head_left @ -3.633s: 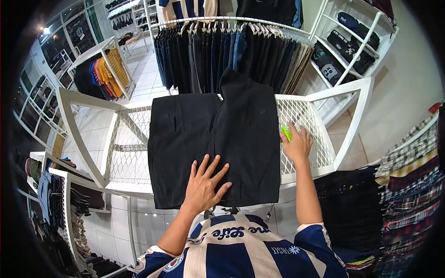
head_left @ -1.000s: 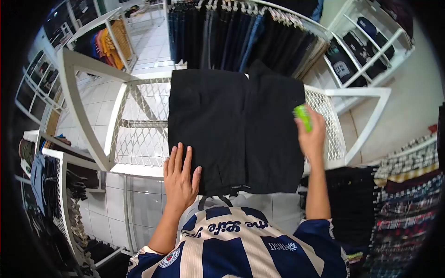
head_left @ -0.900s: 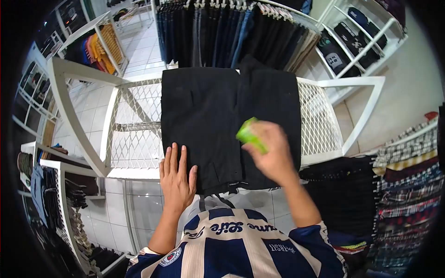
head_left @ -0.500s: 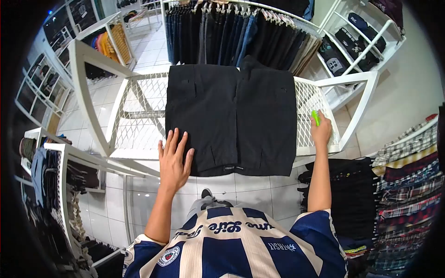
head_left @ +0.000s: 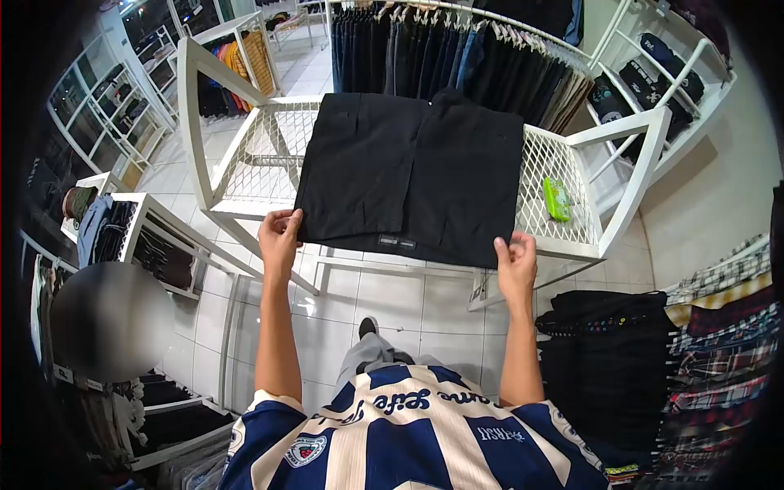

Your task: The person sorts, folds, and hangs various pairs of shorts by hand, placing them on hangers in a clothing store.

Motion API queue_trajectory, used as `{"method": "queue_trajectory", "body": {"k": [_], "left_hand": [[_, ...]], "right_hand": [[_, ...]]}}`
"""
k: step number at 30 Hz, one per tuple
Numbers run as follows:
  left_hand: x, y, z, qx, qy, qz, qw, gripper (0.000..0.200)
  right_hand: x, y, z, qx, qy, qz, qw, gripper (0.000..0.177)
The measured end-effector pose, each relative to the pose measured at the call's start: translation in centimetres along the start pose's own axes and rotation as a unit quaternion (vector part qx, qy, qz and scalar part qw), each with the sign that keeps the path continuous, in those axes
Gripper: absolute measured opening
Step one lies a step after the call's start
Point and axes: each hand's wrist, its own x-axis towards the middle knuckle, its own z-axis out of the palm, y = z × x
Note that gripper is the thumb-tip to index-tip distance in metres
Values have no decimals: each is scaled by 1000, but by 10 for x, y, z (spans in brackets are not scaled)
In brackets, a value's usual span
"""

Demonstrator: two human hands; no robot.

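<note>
Black shorts (head_left: 408,171) lie spread on a white mesh table (head_left: 269,155), their waistband with a small label towards me and hanging past the near edge. My left hand (head_left: 280,237) pinches the near left corner of the shorts. At the near right corner, my right hand (head_left: 516,260) has its thumb and fingers closed on the cloth. A bright green packet (head_left: 557,199) lies on the mesh to the right of the shorts.
Behind the table hangs a rail of dark trousers (head_left: 400,53). Shelves with folded dark clothes (head_left: 657,77) stand at the back right. Plaid shirts (head_left: 727,335) and black garments (head_left: 604,359) hang at the lower right. A blurred round patch covers part of the left side.
My right hand has let go of the green packet, now on the mesh, and taken the shorts' right corner. My left hand has gone from lying flat to gripping the left corner. The view has shifted.
</note>
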Motion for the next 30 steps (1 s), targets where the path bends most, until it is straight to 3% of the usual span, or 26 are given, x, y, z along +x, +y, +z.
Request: {"method": "queue_trajectory", "body": {"k": [3, 5, 7, 9, 12, 13, 15, 17, 20, 22, 23, 25, 26, 28, 30], "left_hand": [[7, 16, 13, 69, -4, 14, 998, 36], [3, 21, 15, 198, 21, 52, 979, 39], [-7, 17, 17, 188, 66, 49, 979, 40], [-11, 6, 15, 161, 63, 51, 984, 39], [-27, -1, 8, 15, 19, -25, 999, 42], [-32, -8, 5, 11, 35, 0, 999, 44], [-47, -25, -10, -5, 44, -3, 999, 42], [-77, -48, -29, -24, 13, -3, 1000, 34], [-139, -39, -53, -9, -70, -63, 996, 39], [-170, -33, -72, 42, -99, -120, 987, 43], [-180, -35, -82, 53, -109, -118, 986, 47], [-187, -38, -103, 144, -114, -124, 975, 50], [-191, -42, -111, 143, -99, -126, 977, 50], [-180, -51, -146, 121, -38, -127, 984, 51], [-174, -49, -175, 108, 7, -128, 986, 50]], "right_hand": [[22, -17, 0, -18, 39, -48, 998, 43], [24, -37, -5, -78, 29, 0, 997, 42], [20, -34, -5, -98, 50, -18, 994, 42], [10, -33, -9, -61, 27, 32, 997, 45], [6, -16, -15, -129, 54, 0, 990, 50], [-2, -27, -22, -173, 58, -16, 983, 53], [-16, -30, -26, -319, 152, -201, 914, 54], [-37, -56, -19, -213, 161, -246, 932, 50], [-75, -79, 19, -119, 62, -259, 956, 43], [-94, -88, 50, -50, -162, -210, 963, 38], [-104, -98, 71, -35, -182, -220, 958, 38], [-125, -118, 113, 3, -378, -240, 894, 31], [-135, -124, 136, 8, -389, -248, 887, 31], [-158, -146, 212, 68, -520, -281, 804, 28], [-180, -169, 263, 80, -540, -293, 785, 28]]}}
